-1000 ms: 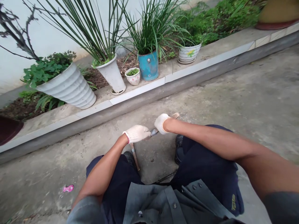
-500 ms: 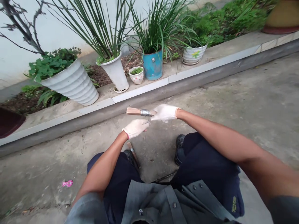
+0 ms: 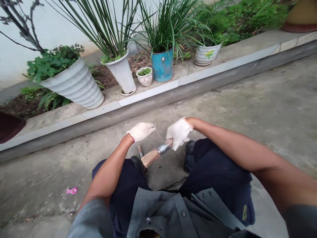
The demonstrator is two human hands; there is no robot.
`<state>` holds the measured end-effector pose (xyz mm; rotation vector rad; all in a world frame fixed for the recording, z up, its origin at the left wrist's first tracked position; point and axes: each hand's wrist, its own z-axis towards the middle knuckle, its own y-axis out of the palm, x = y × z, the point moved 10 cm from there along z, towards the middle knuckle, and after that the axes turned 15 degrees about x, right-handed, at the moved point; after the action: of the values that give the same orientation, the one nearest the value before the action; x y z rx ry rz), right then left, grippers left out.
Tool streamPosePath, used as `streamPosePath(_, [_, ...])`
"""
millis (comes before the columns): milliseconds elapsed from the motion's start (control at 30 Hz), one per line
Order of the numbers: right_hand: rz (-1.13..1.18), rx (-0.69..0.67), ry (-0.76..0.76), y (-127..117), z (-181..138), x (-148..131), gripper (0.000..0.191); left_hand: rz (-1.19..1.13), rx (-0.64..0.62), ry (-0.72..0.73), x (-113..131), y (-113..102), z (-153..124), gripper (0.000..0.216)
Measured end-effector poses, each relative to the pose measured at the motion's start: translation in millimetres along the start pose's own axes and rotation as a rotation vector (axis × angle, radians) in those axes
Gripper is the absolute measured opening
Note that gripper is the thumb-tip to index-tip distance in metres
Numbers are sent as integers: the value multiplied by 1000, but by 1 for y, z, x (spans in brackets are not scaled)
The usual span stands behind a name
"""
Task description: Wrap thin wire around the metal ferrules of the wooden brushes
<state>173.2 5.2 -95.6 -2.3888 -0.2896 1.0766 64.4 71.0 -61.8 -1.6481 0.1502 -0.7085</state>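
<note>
Concrete ground (image 3: pixel 235 99); pink plastic scrap (image 3: pixel 71 190) on it; tiled kerb (image 3: pixel 148 93) bearing white planter (image 3: pixel 76 84), blue pot (image 3: pixel 162 65).

Gloved hands: 2, the left hand (image 3: pixel 141 131) and the right hand (image 3: pixel 179 133). Wooden handle (image 3: pixel 150 158) with metal-wrapped band: 1. Thin wire (image 3: pixel 159 136): 1. Black shoes (image 3: pixel 189 148): 2. White flowerpots (image 3: pixel 76 84): 4. Blue metal pot (image 3: pixel 162 66): 1. Yellow pot (image 3: pixel 302 13) on a red saucer: 1. Dark red container (image 3: pixel 10 127): 1. Pink plastic piece (image 3: pixel 71 190): 1
</note>
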Motion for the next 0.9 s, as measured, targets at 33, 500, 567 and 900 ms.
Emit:
streamPosePath(33, [-83, -13, 32, 5, 5, 6, 36, 39, 11, 3, 1, 0, 0, 40])
streamPosePath(500, [-470, 669, 406, -103, 26, 54, 35, -21, -71, -19, 27, 3, -17, 38])
streamPosePath(567, [-449, 737, 368, -110, 20, 44, 37, -50, -78, -54, 25, 5, -18, 38])
streamPosePath(900, [141, 551, 2, -81, -15, -9, 39, -107, -13, -75, 3, 4, -12, 30])
